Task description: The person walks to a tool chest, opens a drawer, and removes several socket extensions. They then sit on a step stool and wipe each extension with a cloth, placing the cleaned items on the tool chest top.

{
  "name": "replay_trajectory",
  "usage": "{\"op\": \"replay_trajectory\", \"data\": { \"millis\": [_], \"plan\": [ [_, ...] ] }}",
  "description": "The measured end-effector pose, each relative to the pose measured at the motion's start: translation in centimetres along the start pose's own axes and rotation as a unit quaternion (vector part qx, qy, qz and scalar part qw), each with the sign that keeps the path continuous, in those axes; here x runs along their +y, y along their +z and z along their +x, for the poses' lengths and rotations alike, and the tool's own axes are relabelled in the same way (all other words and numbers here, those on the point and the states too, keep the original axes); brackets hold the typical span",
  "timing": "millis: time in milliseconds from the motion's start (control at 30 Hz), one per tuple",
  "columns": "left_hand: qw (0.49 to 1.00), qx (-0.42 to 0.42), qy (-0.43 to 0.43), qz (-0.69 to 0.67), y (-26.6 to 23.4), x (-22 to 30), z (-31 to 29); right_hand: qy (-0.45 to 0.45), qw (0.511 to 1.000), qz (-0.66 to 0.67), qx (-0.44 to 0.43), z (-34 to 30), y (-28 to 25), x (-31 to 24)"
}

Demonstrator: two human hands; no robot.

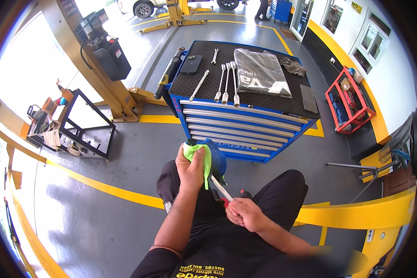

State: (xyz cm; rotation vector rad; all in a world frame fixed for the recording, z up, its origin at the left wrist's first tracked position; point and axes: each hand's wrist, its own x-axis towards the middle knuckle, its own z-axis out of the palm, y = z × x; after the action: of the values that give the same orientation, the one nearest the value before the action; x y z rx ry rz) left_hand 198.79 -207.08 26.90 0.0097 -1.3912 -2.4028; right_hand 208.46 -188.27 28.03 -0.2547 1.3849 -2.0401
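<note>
My left hand is closed round a bright green cloth, thumb pressed on top. A dark tip pokes out above the fingers; what it belongs to is unclear. My right hand grips a long silver tool, probably a wrench, which slants up toward the cloth. Its far end is hidden there. Behind the cloth is a rounded blue thing, partly covered, whose kind I cannot make out. A red and black object shows in part near my right hand, between my knees.
A blue tool cabinet stands ahead. On its black top lie several wrenches, a plastic-wrapped packet, phones and a grey rag. A black cart is left, a red rack right, a yellow beam near right.
</note>
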Motion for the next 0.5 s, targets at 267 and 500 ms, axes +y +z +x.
{"op": "replay_trajectory", "data": {
  "millis": [267, 500],
  "plan": [
    [0.999, 0.033, -0.013, 0.016, -0.3, 0.1, -0.9, -0.045, 0.987, -0.152, 0.04, 0.0, 0.3, 1.1],
    [0.997, -0.041, -0.048, -0.044, 0.9, 1.4, -1.6, 0.04, 0.942, 0.312, -0.116, -0.8, 0.2, -0.1]
  ]
}}
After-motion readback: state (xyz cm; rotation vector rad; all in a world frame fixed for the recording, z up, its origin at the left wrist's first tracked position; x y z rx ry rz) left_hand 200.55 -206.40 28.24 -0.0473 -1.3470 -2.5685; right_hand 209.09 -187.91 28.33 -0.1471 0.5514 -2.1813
